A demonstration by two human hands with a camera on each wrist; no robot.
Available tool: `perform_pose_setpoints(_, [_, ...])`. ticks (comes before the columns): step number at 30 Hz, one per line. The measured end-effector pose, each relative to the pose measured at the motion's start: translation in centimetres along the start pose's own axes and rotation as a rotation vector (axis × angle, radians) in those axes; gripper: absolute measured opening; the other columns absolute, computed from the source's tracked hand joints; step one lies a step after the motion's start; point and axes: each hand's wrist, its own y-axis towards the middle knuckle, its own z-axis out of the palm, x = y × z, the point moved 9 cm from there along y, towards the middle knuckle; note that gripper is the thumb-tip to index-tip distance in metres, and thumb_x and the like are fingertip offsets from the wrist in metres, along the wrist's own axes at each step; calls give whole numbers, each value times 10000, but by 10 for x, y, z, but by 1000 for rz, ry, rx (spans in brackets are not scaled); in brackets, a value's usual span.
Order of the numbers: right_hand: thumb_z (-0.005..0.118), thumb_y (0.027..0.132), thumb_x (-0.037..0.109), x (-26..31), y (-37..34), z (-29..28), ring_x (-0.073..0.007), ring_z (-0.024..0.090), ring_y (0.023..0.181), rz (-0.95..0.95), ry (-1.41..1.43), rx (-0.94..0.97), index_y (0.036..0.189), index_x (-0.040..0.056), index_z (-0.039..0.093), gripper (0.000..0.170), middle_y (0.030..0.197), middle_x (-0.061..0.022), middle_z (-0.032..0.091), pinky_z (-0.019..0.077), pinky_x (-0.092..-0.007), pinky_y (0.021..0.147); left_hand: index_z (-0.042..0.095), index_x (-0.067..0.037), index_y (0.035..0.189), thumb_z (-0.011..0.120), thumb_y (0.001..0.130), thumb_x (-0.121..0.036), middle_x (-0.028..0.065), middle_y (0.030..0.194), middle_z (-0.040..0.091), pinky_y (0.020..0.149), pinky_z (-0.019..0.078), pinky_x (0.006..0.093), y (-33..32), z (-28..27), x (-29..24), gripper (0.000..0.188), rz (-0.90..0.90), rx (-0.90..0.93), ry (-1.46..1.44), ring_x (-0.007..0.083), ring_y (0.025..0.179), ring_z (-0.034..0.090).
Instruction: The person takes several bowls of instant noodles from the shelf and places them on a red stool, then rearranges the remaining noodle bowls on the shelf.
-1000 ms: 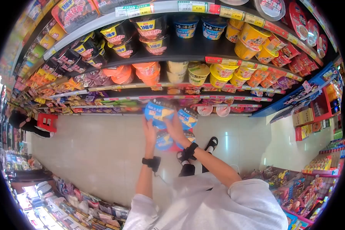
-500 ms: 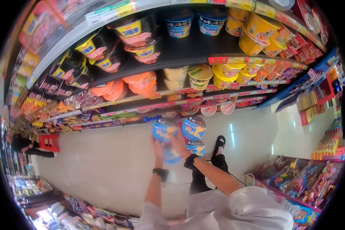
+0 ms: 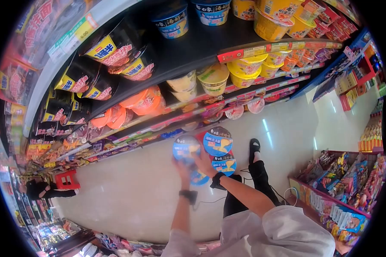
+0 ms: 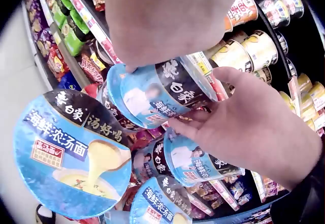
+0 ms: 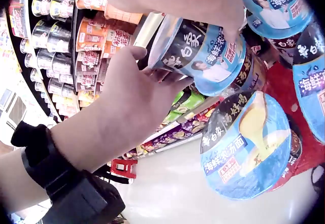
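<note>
Both hands hold one blue-and-black noodle cup (image 3: pixel 186 149) between them. My left hand (image 3: pixel 183 173) is at its left side and my right hand (image 3: pixel 204 166) at its right. In the right wrist view, the left hand's (image 5: pixel 119 97) thumb and fingers curl round one end of the cup (image 5: pixel 198 56). The left wrist view has the right hand (image 4: pixel 249 125) curled round the other side. Similar blue cups (image 3: pixel 218 141) stand close by on a red surface (image 5: pixel 279 82), one with its lid (image 4: pixel 73 155) facing the camera.
Shelves of black cups (image 3: pixel 109 51), orange cups (image 3: pixel 146 100) and yellow cups (image 3: pixel 246 70) run along the front. Two blue cups (image 3: pixel 171 21) stand on an upper shelf. Someone in dark clothes (image 3: pixel 37 188) is by a red stool (image 3: pixel 67 179) at left. A snack bin (image 3: pixel 330 184) stands right.
The head view has turned and come closer to the shelves. Both hands still hold a blue cup, which now appears slightly farther right in the picture.
</note>
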Motion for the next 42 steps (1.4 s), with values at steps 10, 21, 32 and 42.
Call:
perform_pose_setpoints(10, [564, 875, 182, -4, -3, 4, -357, 317, 1337, 81, 41, 58, 1437, -27, 165, 721, 1440, -244, 307, 269, -363, 1082, 322, -94, 1350, 375, 959, -190, 91, 1318, 395, 1005, 355, 373, 5, -10, 9, 407, 12, 8, -19, 207, 1198, 406])
perform_pose_setpoints(21, [571, 862, 162, 42, -36, -12, -319, 398, 1276, -58, -17, 55, 1418, -40, 215, 691, 1353, -242, 400, 344, -370, 1019, 226, -66, 1422, 336, 990, -204, 153, 1455, 262, 1108, 241, 395, 8, -31, 12, 467, 183, 47, 56, 261, 1348, 272])
perform_pose_setpoints(32, [578, 914, 263, 58, -87, -57, -202, 515, 1132, -56, -221, 288, 1408, -13, 286, 637, 1270, -183, 501, 436, -325, 944, 253, -3, 1404, 364, 990, -182, 170, 1428, 321, 1112, 239, 361, -107, 8, -54, 465, 206, -23, 111, 267, 1344, 303])
perform_pose_setpoints(42, [505, 951, 227, 244, -22, -157, -167, 546, 1072, -243, -59, 356, 1307, 32, 458, 409, 1207, -89, 556, 451, -289, 895, 306, -52, 1396, 337, 1012, -216, 143, 1407, 376, 1092, 303, 370, -141, 190, -238, 419, 408, 415, 91, 237, 1304, 382])
